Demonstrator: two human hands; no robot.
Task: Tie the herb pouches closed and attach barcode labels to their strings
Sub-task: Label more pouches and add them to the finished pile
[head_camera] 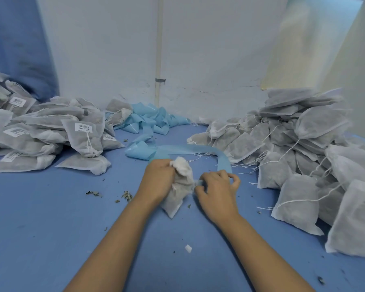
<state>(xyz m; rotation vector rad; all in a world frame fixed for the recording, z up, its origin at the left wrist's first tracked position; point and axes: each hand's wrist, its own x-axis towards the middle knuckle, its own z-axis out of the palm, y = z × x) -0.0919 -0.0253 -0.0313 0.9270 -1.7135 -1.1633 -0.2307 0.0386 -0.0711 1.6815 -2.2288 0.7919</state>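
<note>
Left hand (156, 178) clamped around grey fabric herb pouch's (177, 197) gathered neck for tying; right hand (216, 189) pinching pale blue label backing strip (223, 159).

We see a blue table surface (51, 218) in the lower part of the frame. The herb pouches (299, 144) at the right are white with grey-brown filling and white strings. The labels (83, 127) at the left are white with black barcode stripes. The backing tape (188, 149) in the centre is light blue. The wall (114, 49) in the upper part is pale white-grey.
</note>
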